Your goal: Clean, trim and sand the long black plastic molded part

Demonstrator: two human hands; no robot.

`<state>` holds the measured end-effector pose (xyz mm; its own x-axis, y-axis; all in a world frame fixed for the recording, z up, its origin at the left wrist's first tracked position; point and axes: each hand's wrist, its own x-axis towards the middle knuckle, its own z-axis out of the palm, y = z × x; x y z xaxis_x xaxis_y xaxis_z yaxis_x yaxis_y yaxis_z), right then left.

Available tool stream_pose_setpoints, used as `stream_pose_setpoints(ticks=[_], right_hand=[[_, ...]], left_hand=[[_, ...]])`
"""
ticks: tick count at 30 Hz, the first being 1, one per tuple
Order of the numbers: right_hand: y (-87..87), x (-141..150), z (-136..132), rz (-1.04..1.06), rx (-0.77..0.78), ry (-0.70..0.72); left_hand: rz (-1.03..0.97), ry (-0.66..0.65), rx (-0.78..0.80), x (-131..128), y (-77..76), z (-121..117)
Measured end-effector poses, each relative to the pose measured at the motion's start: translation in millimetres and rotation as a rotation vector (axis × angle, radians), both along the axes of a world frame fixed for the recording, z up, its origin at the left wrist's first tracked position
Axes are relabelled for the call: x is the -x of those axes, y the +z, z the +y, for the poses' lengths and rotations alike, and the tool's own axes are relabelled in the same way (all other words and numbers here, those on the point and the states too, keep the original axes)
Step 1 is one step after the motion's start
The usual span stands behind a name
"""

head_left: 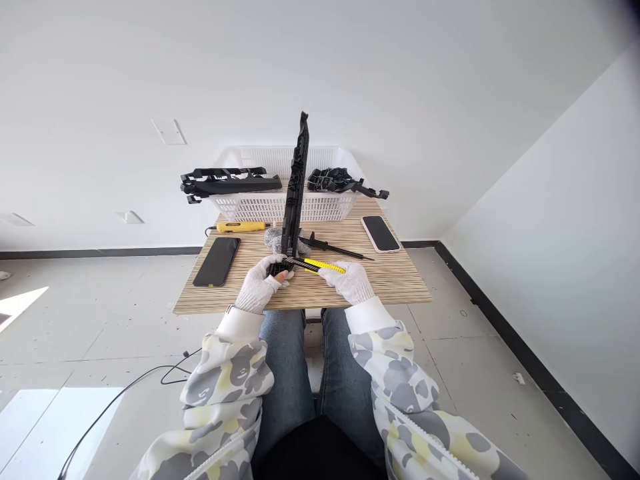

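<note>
My left hand (pixel 260 283), in a white knit glove with a bare fingertip showing, is closed round the lower end of a long black plastic part (pixel 296 180). The part stands nearly upright over the table's front, leaning slightly right at its top. In my right hand (pixel 351 283), also gloved, is a yellow and black utility knife (pixel 323 266), pointing left. The knife's front end reaches the base of the part beside my left fingers; whether the blade touches it I cannot tell. Just behind the part lies a speckled grey cloth (pixel 273 240).
A white basket (pixel 315 208) of black plastic parts (pixel 233 184) stands at the back. On the striped wooden table (pixel 395 283) lie a black caliper (pixel 340 249), a yellow corded tool (pixel 242 227), a dark phone (pixel 217 262) at left and a light-edged phone (pixel 381 234) at right.
</note>
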<state>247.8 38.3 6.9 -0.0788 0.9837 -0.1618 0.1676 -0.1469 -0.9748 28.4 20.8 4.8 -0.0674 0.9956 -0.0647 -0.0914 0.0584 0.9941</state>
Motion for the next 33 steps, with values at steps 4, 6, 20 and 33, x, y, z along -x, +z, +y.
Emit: stream_pose_setpoints(ticks=[4,6,20,33], right_hand=[[3.0,-0.3,4.6,0.016,0.079,0.036],[4.0,-1.2,8.8,-0.019,0.146,0.050],[3.1,-4.2,27.9,-0.047,0.191,0.177],[-9.2,-7.5,21.9,0.075,0.067,0.153]], left_hand=[[0.022,-0.011,-0.027,1.1,-2.6,0.4],[0.009,-0.016,-0.031,1.8,-4.1,1.2],[-0.114,-0.037,0.037,5.3,-4.8,4.2],[-0.132,-0.024,0.064,5.0,-1.4,2.6]])
